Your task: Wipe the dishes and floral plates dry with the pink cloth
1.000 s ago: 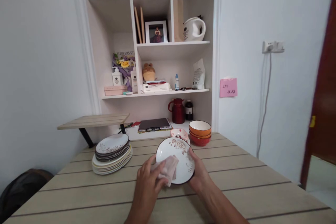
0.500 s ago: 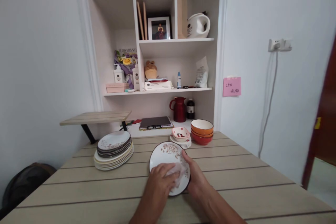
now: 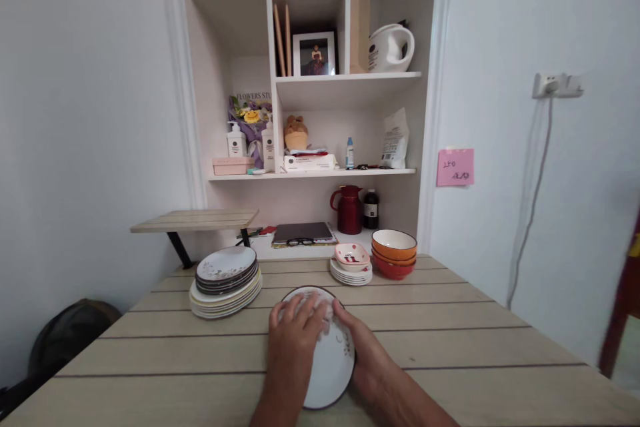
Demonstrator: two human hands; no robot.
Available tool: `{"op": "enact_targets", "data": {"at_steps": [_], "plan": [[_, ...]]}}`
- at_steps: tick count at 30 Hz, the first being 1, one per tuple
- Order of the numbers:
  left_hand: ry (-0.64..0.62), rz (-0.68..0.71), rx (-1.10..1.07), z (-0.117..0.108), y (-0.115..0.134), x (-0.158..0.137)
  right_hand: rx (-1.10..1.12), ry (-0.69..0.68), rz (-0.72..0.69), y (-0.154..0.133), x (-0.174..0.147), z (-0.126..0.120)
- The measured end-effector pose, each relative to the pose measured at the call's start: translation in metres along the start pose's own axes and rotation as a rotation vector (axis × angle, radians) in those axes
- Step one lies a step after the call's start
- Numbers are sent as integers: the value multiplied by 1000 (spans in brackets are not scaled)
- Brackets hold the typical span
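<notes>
A round white plate point(image 3: 330, 368) with a dark rim and brown flower print is held tilted over the table, close to me. My right hand point(image 3: 369, 355) grips its right edge, thumb on the face and fingers behind. Pressed against the upper left of the plate's face is my left hand point(image 3: 296, 335), its bent fingers over a thin white tissue point(image 3: 327, 317) that is mostly hidden. To the left stands a stack of plates point(image 3: 227, 267), dark-rimmed ones on top of larger pale ones.
Small square dishes point(image 3: 352, 255) sit on several small white plates point(image 3: 351, 275) beyond my hands. Beside them are stacked orange and red bowls point(image 3: 394, 259). A raised wooden shelf point(image 3: 195, 220) stands at the table's back left; a red jug point(image 3: 349, 210) is behind.
My left hand with the tissue has moved from the plate's lower part up to its upper left. The plate has come lower and nearer to me. The view has shifted slightly left.
</notes>
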State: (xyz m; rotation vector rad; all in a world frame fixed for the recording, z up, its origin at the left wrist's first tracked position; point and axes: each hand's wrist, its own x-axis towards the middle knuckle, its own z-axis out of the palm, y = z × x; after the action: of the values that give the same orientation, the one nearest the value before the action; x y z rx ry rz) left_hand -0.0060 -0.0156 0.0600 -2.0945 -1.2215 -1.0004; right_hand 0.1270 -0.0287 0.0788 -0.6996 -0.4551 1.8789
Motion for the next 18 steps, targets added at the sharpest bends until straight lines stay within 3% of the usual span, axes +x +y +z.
{"op": "enact_targets", "data": {"at_steps": [4,8,18], "plan": [[68,-172,69,-12,-4,2,7,-41,40,6,-3,5],[140,-162,98,-16,-7,4,50,-9,30,-4,-2,2],[-162,-62,-206,-4,7,0,96,30,-105,-34,7,-19]]}}
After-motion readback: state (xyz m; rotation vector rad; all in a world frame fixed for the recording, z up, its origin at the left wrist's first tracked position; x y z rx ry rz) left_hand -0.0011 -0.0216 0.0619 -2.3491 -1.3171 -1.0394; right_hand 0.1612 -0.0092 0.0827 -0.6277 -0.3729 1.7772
